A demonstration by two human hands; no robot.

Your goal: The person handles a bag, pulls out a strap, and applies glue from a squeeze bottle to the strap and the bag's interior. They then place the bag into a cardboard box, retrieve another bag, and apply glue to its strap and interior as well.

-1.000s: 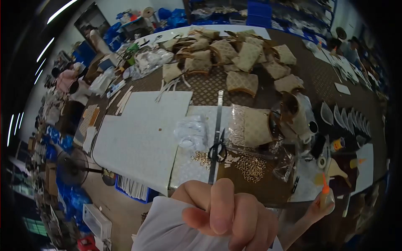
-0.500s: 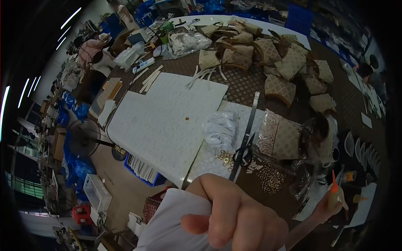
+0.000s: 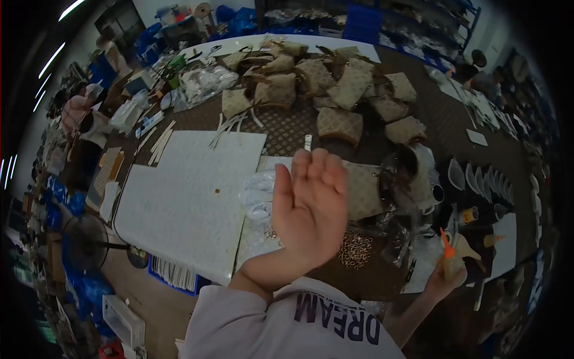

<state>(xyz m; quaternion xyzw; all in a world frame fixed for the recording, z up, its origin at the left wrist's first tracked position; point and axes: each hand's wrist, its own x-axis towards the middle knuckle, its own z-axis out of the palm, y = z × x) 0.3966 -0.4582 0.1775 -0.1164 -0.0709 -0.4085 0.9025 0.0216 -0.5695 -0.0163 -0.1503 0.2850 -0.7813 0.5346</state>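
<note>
My left hand (image 3: 311, 206) is raised over the middle of the work table (image 3: 418, 90), palm toward me. Its thumb stands apart, its fingers are slightly curled, and nothing is in it. Behind it lie a crumpled white bundle (image 3: 257, 194) and a patterned tan piece (image 3: 363, 192). My right hand (image 3: 439, 286), low on the right, is wrapped round a glue bottle (image 3: 455, 267) with an orange tip pointing up. Small metal rings (image 3: 356, 248) lie in a pile between the hands.
Tan patterned bag pieces (image 3: 353, 84) are heaped at the back. A large white board (image 3: 185, 197) lies on the left, white strips (image 3: 160, 145) beyond it. Curved pieces (image 3: 478, 179) stand in a row at right. A fan (image 3: 86, 242) stands left; people (image 3: 78, 113) are far left.
My left hand has risen from close below the camera and turned from bent fingers to an open palm. The view has swung right. My right hand still holds the bottle.
</note>
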